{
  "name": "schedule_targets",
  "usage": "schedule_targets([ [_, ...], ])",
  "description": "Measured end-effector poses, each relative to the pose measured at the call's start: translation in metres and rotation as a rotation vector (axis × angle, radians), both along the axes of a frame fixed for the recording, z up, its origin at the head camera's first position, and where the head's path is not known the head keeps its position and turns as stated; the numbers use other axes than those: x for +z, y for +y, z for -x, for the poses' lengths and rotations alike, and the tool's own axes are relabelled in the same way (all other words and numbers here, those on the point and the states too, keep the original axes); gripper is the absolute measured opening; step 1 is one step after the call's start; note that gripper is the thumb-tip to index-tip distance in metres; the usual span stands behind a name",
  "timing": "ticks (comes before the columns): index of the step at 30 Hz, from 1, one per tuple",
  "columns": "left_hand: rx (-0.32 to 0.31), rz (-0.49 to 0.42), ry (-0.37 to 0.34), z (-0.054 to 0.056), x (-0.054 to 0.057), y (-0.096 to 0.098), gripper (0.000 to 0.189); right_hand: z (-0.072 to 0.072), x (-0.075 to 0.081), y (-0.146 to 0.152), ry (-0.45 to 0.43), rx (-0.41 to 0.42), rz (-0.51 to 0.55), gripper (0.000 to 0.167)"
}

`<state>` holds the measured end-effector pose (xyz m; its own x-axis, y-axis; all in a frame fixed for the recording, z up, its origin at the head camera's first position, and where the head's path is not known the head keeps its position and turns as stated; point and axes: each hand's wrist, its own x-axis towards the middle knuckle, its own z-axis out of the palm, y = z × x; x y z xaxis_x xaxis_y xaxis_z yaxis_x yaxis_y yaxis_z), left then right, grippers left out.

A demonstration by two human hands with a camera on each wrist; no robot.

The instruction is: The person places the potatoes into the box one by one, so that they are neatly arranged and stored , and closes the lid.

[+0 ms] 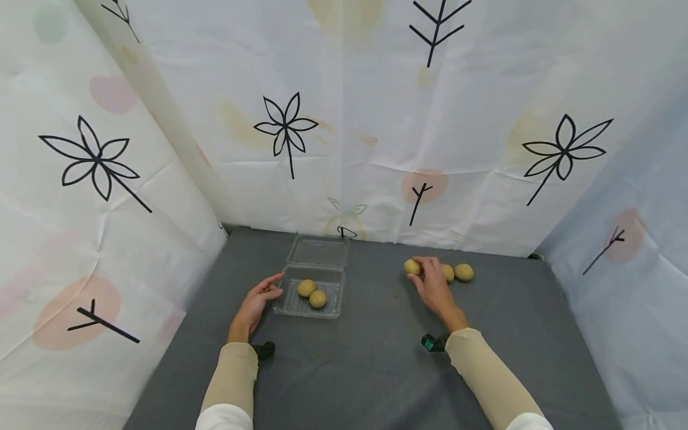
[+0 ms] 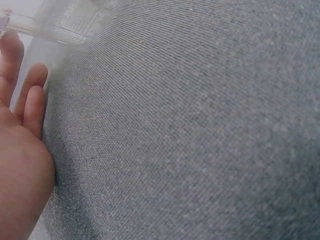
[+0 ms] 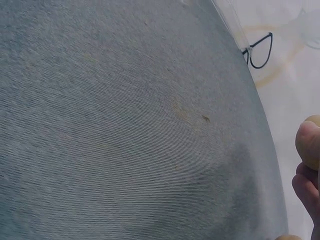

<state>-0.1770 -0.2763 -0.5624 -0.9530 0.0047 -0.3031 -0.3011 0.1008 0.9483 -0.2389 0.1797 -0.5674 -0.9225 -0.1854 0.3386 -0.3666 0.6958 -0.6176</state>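
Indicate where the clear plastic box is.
In the head view, the clear plastic box sits left of centre on the grey table, by the left hand.

Beige forearm sleeves [image 1: 231, 375], white sleeves [image 1: 224, 417] above; black wrist devices [image 1: 264, 350], right one with green patch [image 1: 428, 344].

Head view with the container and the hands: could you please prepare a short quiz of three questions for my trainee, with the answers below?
1. How many potatoes lie inside the clear container?
2. True or false: the container's lid is open.
3. Complete the sentence: the left hand is beside the container, while the right hand holds a ____.

Key:
1. Two.
2. True; it is folded back on the side away from the person.
3. Potato.
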Motion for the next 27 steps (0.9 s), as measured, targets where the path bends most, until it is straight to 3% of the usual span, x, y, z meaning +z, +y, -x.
schedule_targets([
  [8, -0.007, 0.013, -0.009, 0.000, -0.001, -0.002, 0.051, -0.008, -0.004, -0.008, -0.034, -0.002, 0.068, 0.044],
  [18, 0.013, 0.057, 0.022, 0.009, -0.032, -0.008, 0.050, -0.014, 0.003, -0.018, -0.110, 0.010, 0.150, 0.047],
  [27, 0.023, 0.080, 0.004, 0.013, -0.037, -0.008, 0.049, -0.020, 0.010, -0.029, -0.095, 0.018, 0.164, 0.047],
])
